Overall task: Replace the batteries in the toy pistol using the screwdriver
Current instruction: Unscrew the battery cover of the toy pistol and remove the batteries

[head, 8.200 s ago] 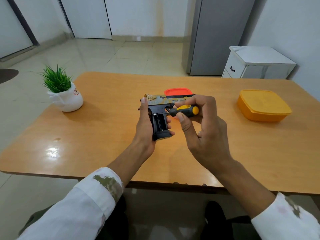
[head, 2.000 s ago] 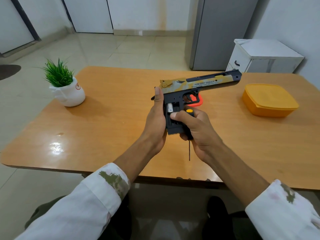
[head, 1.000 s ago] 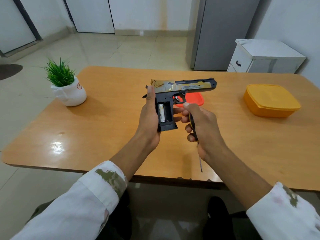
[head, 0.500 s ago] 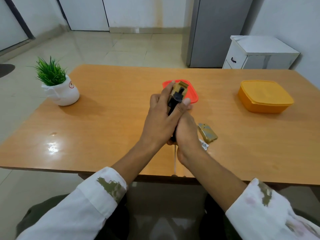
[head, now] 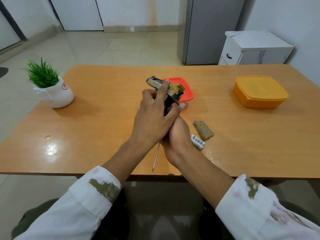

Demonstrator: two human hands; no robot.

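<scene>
Two hands meet above the table, just on the person's side of the red lid. The left hand shows its back to the camera, wrapped round the grip of the toy pistol, with the forefinger stretched along the tan top and the thumb hooked round the right side. The pistol is held clear of the table, its upper part overlapping the near left edge of the red lid in this view.

The right hand is tucked below and against the left, wrist bent and knuckles turned under, so its fingers are hidden. The thin metal shaft of the screwdriver juts out from between the two hands and points back toward the person. The handle is out of sight, clasped in that right fist as far as can be seen. Both forearms cross in from the near edge, white sleeves pushed back.

Nearer the person than the red lid and a little to its right, two white batteries lie side by side on the table, just beside the right wrist. The tan battery cover lies touching or almost touching them on their far side. Well to the right of the red lid sits a closed yellow box. Well to its left stands a potted plant.
</scene>
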